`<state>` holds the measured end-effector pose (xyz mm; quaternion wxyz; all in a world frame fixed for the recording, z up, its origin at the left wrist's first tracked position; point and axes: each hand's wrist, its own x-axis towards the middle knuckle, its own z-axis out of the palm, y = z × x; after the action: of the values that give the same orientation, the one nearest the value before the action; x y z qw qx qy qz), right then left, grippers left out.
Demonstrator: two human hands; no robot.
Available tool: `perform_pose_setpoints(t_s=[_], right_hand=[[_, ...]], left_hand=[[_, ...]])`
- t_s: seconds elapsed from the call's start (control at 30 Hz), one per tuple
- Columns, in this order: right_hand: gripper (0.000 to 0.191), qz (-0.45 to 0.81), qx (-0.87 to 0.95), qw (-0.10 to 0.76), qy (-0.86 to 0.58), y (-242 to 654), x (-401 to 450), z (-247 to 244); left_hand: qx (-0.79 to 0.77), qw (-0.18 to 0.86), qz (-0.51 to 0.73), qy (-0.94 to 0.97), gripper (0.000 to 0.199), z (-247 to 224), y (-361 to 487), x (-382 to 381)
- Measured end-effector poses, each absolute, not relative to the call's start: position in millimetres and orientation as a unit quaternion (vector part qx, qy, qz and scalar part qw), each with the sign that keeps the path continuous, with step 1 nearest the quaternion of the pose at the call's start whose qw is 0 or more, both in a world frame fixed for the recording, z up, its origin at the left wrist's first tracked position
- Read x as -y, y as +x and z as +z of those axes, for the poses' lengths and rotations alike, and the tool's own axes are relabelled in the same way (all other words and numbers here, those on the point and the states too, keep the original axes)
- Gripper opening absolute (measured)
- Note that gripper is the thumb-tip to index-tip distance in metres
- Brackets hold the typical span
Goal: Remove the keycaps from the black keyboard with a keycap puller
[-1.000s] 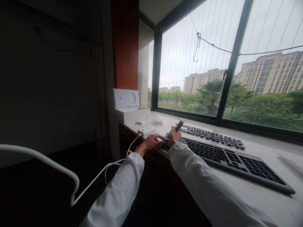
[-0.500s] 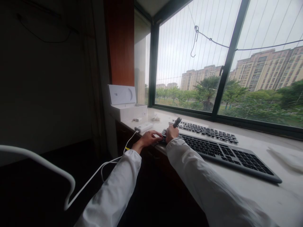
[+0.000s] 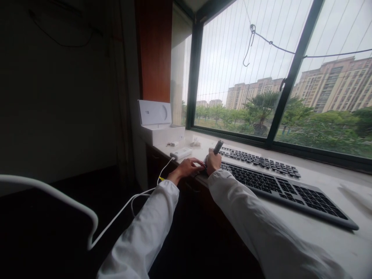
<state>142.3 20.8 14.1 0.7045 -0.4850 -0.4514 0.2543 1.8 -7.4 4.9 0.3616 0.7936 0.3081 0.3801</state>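
A dark grey keyboard lies slantwise along the white sill, its left end under my hands. My right hand is closed around a thick dark stick-shaped tool, held upright with its top tilted right. The tool's lower tip is hidden behind my fingers, over the keyboard's left end. My left hand reaches in from the left, thumb and forefinger drawn together at the keyboard's left corner. What lies exactly between those fingertips is too small to tell. Rows of loose black keycaps lie behind the keyboard.
A white power bank with a white cable plugged in lies left of my hands. Behind it stand an open white box, a small white piece and crumpled clear plastic. The window frame borders the sill.
The whole view has shifted slightly, so everything appears a little further right. Both hands keep nearly the same places at the keyboard's left end, and the tool stays in my right hand.
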Motion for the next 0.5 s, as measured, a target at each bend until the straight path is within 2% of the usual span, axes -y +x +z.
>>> perform_pose_setpoints(t_s=[0.17,0.37,0.5], right_hand=[[0.038,0.289,0.493,0.681,-0.458,135.0,-6.5,24.4],[0.043,0.170,0.635,0.623,-0.425,130.5,2.4,24.9],[0.045,0.164,0.632,0.625,-0.428,129.4,6.8,23.6]], left_hand=[[-0.300,0.363,0.375,0.799,0.041,-0.2,0.7,-2.9],[-0.277,0.359,0.357,0.816,0.042,0.8,-1.2,-5.6],[-0.278,0.355,0.351,0.821,0.039,2.2,-1.7,-6.2]])
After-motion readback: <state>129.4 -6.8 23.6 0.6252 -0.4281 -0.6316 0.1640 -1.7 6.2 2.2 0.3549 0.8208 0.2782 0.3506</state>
